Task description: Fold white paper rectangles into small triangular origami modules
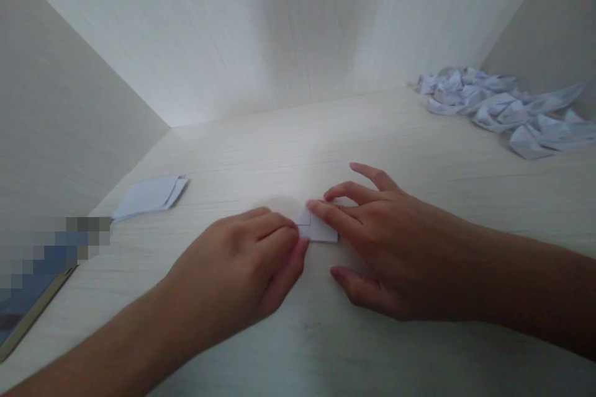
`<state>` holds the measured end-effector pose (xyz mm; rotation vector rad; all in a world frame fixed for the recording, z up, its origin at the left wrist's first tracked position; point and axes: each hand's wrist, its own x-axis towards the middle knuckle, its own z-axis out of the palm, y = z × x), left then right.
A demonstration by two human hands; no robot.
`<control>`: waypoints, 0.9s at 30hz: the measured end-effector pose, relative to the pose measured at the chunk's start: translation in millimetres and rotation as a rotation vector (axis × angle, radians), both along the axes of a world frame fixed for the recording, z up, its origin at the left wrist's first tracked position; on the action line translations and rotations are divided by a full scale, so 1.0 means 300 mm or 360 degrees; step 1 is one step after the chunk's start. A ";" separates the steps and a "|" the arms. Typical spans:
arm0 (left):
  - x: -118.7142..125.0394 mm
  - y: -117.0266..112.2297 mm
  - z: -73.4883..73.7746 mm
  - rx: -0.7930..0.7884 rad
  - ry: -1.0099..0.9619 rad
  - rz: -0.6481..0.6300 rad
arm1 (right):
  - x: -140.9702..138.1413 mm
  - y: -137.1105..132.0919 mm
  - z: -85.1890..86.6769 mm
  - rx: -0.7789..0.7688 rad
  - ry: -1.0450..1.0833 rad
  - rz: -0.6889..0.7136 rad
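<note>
A small folded piece of white paper [325, 231] lies flat on the pale table between my two hands, partly covered by them. My left hand [246, 257] pinches its left side, with curled fingers above and the thumb along the near edge. From the right, my right hand [386, 242] rests its index fingertip on the paper's top. The other fingers of that hand are spread, and its thumb is apart from the paper. A fold line and a small flap show near the paper's middle.
A stack of white paper sheets [146, 197] lies at the left. Several folded paper boats [507, 105] are heaped at the back right. A device with a tan edge [40, 313], partly pixelated, stands at the left front. Pale panels [209, 31] enclose the back and sides.
</note>
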<state>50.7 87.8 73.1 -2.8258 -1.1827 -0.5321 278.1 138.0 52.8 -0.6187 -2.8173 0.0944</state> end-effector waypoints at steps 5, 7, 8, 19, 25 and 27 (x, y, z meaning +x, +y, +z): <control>0.029 0.070 0.037 -0.0322 0.0261 0.0067 | 0.013 -0.004 -0.001 -0.0066 0.0039 -0.0011; 0.027 0.050 0.026 -0.0339 0.0287 0.0058 | 0.018 -0.005 0.000 -0.0074 0.0041 -0.0024; 0.023 0.036 0.017 -0.0313 0.0265 0.0027 | 0.018 -0.003 0.000 -0.0066 0.0045 -0.0039; 0.034 0.021 -0.027 -0.0186 -0.0048 0.0054 | 0.010 0.037 -0.011 -0.0242 0.0486 -0.0543; 0.067 -0.040 -0.059 -0.0073 -0.0069 0.0025 | -0.001 0.013 -0.007 -0.0567 0.0592 -0.0786; 0.072 -0.055 -0.071 -0.0138 -0.0164 0.0048 | -0.006 0.008 -0.004 -0.0623 0.0576 -0.0787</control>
